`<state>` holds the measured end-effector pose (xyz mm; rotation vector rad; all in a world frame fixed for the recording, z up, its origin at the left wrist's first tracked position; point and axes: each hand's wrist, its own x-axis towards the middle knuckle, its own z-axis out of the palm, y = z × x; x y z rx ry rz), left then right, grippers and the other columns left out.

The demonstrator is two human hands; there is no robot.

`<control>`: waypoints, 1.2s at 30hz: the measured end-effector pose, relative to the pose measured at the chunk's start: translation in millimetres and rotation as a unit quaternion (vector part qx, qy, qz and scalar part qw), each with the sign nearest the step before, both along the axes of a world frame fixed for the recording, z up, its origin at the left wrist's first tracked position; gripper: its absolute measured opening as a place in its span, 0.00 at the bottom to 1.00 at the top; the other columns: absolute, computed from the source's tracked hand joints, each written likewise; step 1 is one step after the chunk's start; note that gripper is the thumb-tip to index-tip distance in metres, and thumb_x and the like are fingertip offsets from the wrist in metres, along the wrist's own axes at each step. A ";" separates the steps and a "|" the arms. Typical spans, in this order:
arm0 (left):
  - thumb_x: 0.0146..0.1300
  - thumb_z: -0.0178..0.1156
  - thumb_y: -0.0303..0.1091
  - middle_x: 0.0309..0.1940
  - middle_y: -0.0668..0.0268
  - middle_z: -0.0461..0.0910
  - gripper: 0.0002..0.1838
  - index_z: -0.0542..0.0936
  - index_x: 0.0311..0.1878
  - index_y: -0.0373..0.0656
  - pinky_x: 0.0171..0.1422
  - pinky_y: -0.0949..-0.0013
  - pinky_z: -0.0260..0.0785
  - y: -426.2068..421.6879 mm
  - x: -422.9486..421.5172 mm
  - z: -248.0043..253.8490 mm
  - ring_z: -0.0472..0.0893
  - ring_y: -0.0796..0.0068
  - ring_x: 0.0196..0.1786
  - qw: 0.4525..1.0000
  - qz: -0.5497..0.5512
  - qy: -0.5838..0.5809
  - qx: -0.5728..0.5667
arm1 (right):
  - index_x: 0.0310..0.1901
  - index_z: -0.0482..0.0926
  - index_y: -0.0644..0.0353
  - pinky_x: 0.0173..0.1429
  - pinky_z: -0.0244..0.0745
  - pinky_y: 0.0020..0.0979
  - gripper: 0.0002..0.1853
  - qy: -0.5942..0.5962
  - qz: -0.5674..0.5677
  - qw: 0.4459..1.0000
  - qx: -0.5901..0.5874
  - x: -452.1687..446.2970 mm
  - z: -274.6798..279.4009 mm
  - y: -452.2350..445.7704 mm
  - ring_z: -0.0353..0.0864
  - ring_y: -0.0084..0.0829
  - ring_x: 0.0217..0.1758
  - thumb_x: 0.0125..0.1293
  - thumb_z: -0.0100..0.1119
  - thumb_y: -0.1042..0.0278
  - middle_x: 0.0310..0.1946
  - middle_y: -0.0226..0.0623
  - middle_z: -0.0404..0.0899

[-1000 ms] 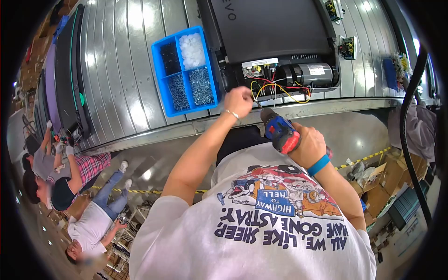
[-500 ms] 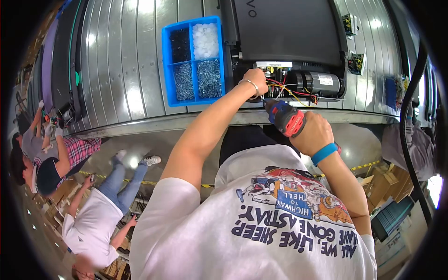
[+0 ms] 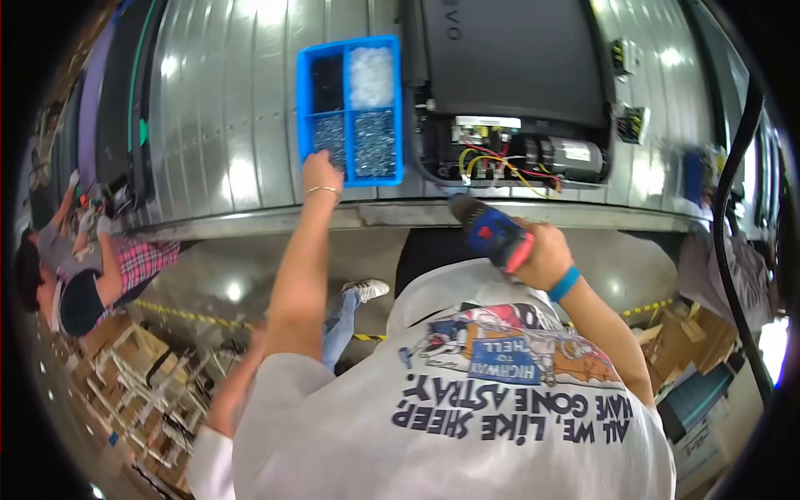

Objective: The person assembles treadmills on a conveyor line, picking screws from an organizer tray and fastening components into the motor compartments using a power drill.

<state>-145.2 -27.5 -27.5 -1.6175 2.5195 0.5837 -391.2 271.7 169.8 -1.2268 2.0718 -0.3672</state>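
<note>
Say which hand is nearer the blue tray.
Left. The left hand is at the blue tray, by its near-left corner; the right hand, gripping a drill, is farther right.

Yellow-black tape (image 3: 196, 318) crosses the floor (image 3: 217, 271) (a shiny one).

"Colours around our blue tray (image 3: 304, 96)?"

"Right of it, we log red and yellow wires (image 3: 523, 177), black cylinder (image 3: 571, 157)."

"Below it?"

"Yellow-black striped tape (image 3: 368, 337); lower left, pink plaid cloth (image 3: 148, 262)."
</note>
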 end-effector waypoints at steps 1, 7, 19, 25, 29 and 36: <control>0.52 0.60 0.27 0.40 0.46 0.81 0.09 0.82 0.37 0.36 0.49 0.53 0.74 -0.5 -11.0 16.9 0.81 0.44 0.42 0.996 -0.051 -0.074 0.008 | 0.46 0.80 0.58 0.43 0.76 0.46 0.26 -0.030 0.004 0.999 0.028 -0.2 -2.3 -3.9 0.81 0.51 0.35 0.43 0.69 0.58 0.28 0.51 0.81; 0.61 0.53 0.29 0.43 0.47 0.81 0.10 0.83 0.38 0.37 0.51 0.54 0.75 -3.3 -36.6 36.4 0.81 0.49 0.48 0.981 -0.010 -0.189 0.040 | 0.46 0.81 0.52 0.43 0.76 0.46 0.24 -0.049 0.003 0.998 0.035 4.6 3.0 -18.1 0.81 0.51 0.34 0.44 0.67 0.55 0.27 0.50 0.81; 0.64 0.61 0.29 0.39 0.58 0.82 0.11 0.78 0.46 0.33 0.48 0.72 0.79 88.2 -64.3 98.7 0.83 0.68 0.44 0.601 0.329 0.480 0.548 | 0.40 0.81 0.59 0.35 0.76 0.41 0.19 -0.092 0.054 0.986 -0.131 -25.2 15.3 -6.0 0.80 0.51 0.30 0.46 0.68 0.59 0.26 0.49 0.80; 0.67 0.57 0.30 0.39 0.59 0.81 0.06 0.77 0.42 0.37 0.47 0.75 0.80 123.7 -72.5 110.1 0.83 0.69 0.43 0.485 0.351 0.565 0.568 | 0.39 0.81 0.58 0.33 0.75 0.41 0.18 -0.061 0.076 0.977 -0.188 -35.6 24.4 7.0 0.80 0.48 0.28 0.44 0.67 0.61 0.24 0.47 0.80; 0.67 0.56 0.30 0.38 0.59 0.81 0.06 0.76 0.42 0.37 0.48 0.75 0.80 136.7 -75.5 120.5 0.82 0.70 0.43 0.492 0.346 0.588 0.541 | 0.38 0.81 0.59 0.34 0.76 0.41 0.17 -0.060 0.113 0.980 -0.154 -46.8 37.4 6.9 0.81 0.49 0.28 0.45 0.67 0.62 0.24 0.48 0.80; 0.66 0.58 0.31 0.39 0.60 0.81 0.08 0.76 0.44 0.37 0.50 0.67 0.78 147.1 -95.4 119.7 0.82 0.68 0.43 0.602 0.393 0.509 0.473 | 0.35 0.81 0.61 0.36 0.76 0.41 0.16 -0.012 0.137 0.979 -0.151 -56.4 36.5 2.4 0.81 0.49 0.29 0.46 0.68 0.60 0.24 0.49 0.80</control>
